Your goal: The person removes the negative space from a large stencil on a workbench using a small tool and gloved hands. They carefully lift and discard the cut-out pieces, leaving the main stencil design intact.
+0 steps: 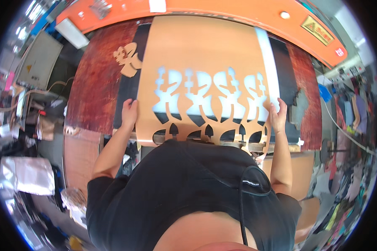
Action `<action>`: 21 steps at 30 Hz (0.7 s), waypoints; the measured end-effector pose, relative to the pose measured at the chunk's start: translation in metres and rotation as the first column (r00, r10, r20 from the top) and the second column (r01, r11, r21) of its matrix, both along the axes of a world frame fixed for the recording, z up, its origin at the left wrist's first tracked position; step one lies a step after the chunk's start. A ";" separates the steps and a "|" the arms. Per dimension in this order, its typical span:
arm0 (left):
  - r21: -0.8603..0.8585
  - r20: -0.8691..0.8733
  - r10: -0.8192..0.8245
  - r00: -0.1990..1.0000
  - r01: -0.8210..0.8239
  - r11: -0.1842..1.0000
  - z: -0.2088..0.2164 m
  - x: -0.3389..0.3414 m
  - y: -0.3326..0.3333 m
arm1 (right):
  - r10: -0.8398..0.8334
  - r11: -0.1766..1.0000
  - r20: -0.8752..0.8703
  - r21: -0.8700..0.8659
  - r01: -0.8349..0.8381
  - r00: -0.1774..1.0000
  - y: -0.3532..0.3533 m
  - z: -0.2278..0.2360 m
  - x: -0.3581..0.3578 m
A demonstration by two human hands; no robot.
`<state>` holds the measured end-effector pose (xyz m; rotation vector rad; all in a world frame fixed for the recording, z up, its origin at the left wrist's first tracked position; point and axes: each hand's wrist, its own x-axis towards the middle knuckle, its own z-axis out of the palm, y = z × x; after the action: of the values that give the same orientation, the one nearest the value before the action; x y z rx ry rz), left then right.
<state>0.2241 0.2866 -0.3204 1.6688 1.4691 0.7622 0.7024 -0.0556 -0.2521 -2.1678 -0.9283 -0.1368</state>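
Observation:
A wide tan sheet [201,42] lies on the work surface before me, its near end drooping over the front edge. A row of shoe-upper-like openings [167,96] is cut through it, showing a pale surface and a dark strip below; more cut-outs line its near edge. My left hand [130,113] is closed at the sheet's left edge. At the right edge, my right hand [279,115] grips the sheet with its thumb on the inner side. Tan cut pieces [128,60] lie in a small pile at the upper left.
An orange machine beam [222,9] spans the far side. Red-brown boards [97,79] flank the black strips beside the sheet. A grey jagged-edged piece [298,109] lies at right. A grey cabinet [40,58] stands left, with a silvery package [27,175] below it.

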 end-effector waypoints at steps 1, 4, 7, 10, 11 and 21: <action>-0.003 -0.081 -0.017 0.997 0.017 1.000 0.000 0.000 0.002 | 0.047 0.996 0.015 -0.071 -0.046 0.999 0.013 0.000 -0.001; -0.032 -0.155 -0.063 0.986 0.059 0.998 0.001 -0.003 0.002 | 0.085 0.939 0.083 -0.341 -0.052 0.993 0.043 -0.010 -0.013; -0.140 0.017 -0.061 0.998 0.062 0.988 -0.001 -0.006 -0.020 | 0.150 0.940 0.272 -0.338 -0.051 0.950 0.044 -0.019 -0.022; -0.146 0.200 -0.048 0.979 0.078 0.986 -0.004 -0.002 -0.031 | 0.164 0.962 0.340 -0.261 -0.074 0.926 0.039 -0.020 -0.022; -0.196 0.473 -0.034 0.880 0.143 0.970 -0.005 0.001 -0.031 | 0.158 0.968 0.357 -0.238 -0.074 0.920 0.039 -0.020 -0.022; -0.160 0.478 -0.182 0.860 0.289 0.944 -0.033 -0.015 -0.010 | 0.066 0.942 0.230 -0.336 0.015 0.971 0.034 -0.022 -0.042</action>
<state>0.2091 0.2762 -0.3535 1.3454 0.9567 0.7541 0.6599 -0.0219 -0.2742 -2.4914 -1.1875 -0.2456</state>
